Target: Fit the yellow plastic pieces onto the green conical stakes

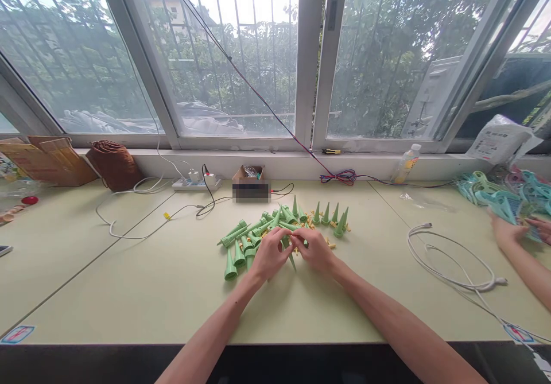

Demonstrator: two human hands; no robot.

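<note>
Both my hands meet over a pile of green plastic cone spikes on the table. My left hand (272, 253) is closed round a green spike (292, 260), whose tip points down between my hands. The fingers of my right hand (315, 248) pinch at the upper end of that spike; whatever small piece they hold is hidden. Loose green spikes (239, 254) lie and stand to the left and behind my hands. Small yellow valve-like pieces (331, 244) are scattered among them. Several spikes stand upright in a row (326, 214) at the right of the pile.
Behind the pile are a small cardboard box (248, 173) and a power strip (196, 183) with cables. A coiled white cable (451, 258) lies to the right. Another person's hand (510, 232) handles teal clothes hangers (501, 203) there. A bottle (407, 164) stands by the window.
</note>
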